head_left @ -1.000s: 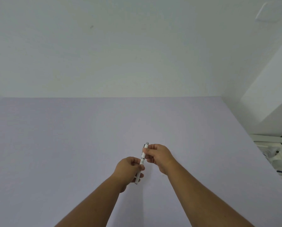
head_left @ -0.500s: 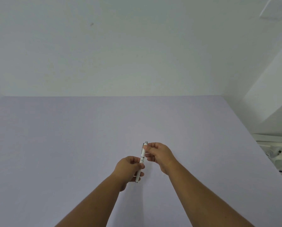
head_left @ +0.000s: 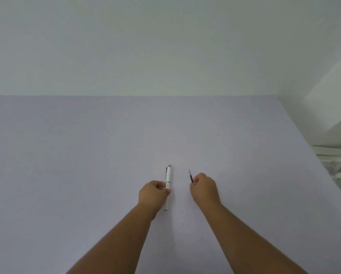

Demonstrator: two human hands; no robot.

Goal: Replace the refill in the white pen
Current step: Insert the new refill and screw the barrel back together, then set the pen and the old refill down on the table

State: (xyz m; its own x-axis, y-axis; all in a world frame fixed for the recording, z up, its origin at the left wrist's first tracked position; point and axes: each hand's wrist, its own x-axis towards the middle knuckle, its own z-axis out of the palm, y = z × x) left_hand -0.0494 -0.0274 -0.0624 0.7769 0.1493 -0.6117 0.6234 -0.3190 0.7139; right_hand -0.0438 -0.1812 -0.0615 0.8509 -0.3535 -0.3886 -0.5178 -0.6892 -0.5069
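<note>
My left hand [head_left: 153,192] grips the white pen [head_left: 168,176] around its middle. The pen stands nearly upright, its grey-capped end pointing away from me and a thin lower end [head_left: 166,206] sticking out below my fingers. My right hand [head_left: 204,189] is a short way to the right of it, closed on a thin dark refill [head_left: 191,176] whose pointed tip shows above my fingers. The rest of the refill is hidden in my fist. The two hands are apart, above the pale lilac table [head_left: 86,165].
The table ends at a white wall at the back. Its right edge runs diagonally, and beyond it at the far right stands some white plastic equipment [head_left: 337,167].
My hands, which were together on the pen, have moved apart. The right hand now holds a dark refill to the right while the left keeps the pen.
</note>
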